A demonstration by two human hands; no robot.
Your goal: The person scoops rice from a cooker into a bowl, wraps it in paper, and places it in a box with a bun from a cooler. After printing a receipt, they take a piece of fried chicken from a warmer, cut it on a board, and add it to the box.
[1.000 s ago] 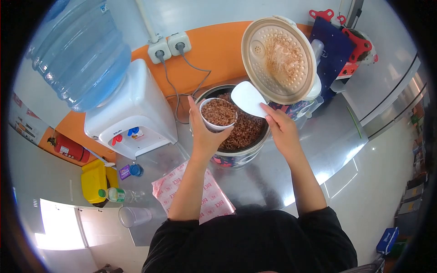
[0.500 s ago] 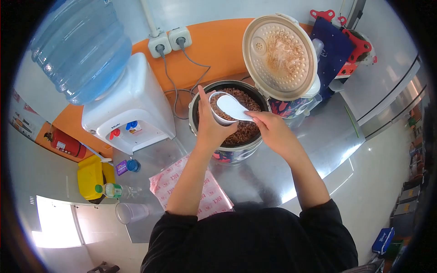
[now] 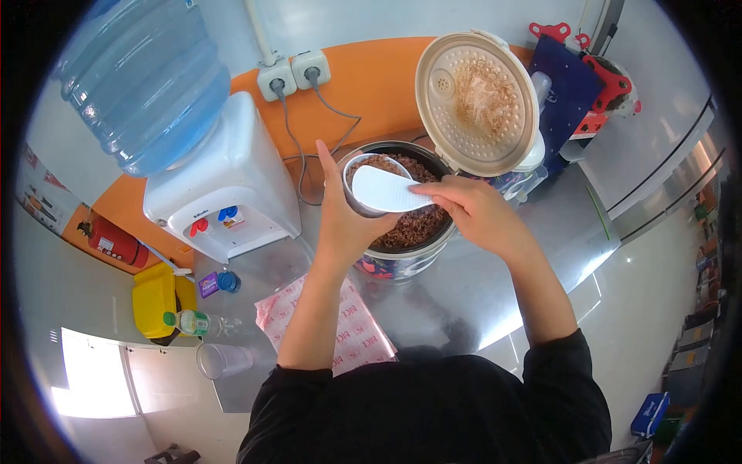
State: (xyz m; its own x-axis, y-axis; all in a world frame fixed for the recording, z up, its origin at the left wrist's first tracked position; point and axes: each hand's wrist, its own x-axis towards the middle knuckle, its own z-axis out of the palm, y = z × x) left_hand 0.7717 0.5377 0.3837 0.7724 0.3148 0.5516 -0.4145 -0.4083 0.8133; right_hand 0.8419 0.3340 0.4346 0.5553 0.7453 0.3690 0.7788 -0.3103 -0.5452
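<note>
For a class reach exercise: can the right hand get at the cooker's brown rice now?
Probably yes: the rice cooker stands open, leaving brown rice exposed near the right hand, which holds a rice paddle.

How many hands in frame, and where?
2. Left hand grips the cup at the open cooker; right hand holds the white paddle across the cup's mouth. No other hands show.

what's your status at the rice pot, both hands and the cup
Left hand around cup of rice above open pot. Right hand holding white paddle, blade overlapping cup's mouth. Raised lid near right hand, nothing visibly blocking.
</note>
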